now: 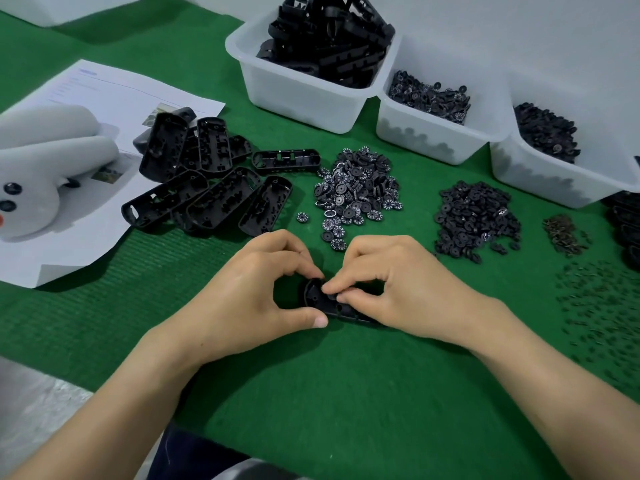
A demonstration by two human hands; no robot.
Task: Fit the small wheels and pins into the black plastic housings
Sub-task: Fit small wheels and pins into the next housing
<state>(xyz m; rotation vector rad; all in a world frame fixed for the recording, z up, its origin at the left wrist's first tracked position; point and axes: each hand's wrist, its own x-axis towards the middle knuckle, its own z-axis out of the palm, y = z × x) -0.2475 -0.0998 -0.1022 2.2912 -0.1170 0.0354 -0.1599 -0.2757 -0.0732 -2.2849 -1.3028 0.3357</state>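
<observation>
The left hand (256, 289) pinches the rounded end of a black housing (320, 301) on the green mat (346, 393). The right hand (391, 289) grips its other end, fingertips (330, 288) pressing into its open face. Numbered wheels (356, 188) are piled just beyond both hands, and loose housings (204, 181) lie beyond the left.

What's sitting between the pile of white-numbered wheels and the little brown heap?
In the head view, a pile of plain black discs lies on the green mat between the numbered wheels and the brown heap.
</observation>
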